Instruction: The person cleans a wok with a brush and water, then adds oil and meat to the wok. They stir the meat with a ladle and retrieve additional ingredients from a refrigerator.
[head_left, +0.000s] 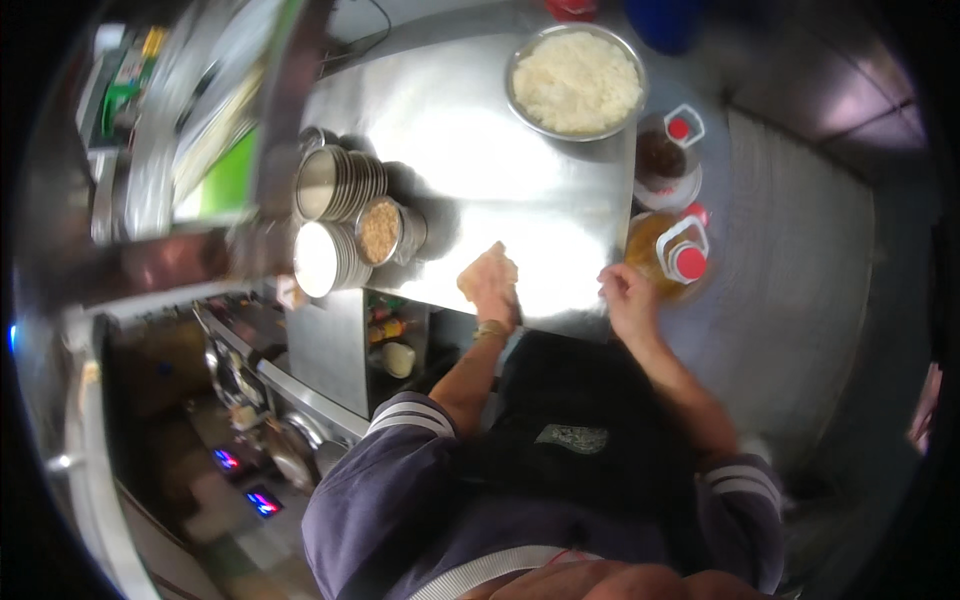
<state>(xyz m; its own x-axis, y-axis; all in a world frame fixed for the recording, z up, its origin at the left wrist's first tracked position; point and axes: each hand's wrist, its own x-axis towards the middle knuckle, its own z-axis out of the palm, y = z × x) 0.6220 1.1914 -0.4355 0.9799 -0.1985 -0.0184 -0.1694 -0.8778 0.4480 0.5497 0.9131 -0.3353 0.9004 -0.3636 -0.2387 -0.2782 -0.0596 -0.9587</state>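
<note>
My left hand (495, 291) presses down on a pale tan cloth (474, 276) near the front edge of a stainless steel table (465, 161). Strong glare washes out the cloth's outline. At the table's right front corner, my right hand (631, 300) hovers with loosely curled fingers and nothing visible in it. Just beyond it stands a large plastic jug of yellow oil (651, 247) with a red cap and white handle. To the left of my left hand, a metal container of brown crumbs or granules (380, 231) rests beside stacked dishes.
Stacked metal bowls (337, 182) and white bowls (330, 259) line the table's left side. A steel basin of cooked rice (577, 82) sits at the far right corner. Another jug with dark contents (664, 154) stands right of the table. A shelf (277, 112) rises at left.
</note>
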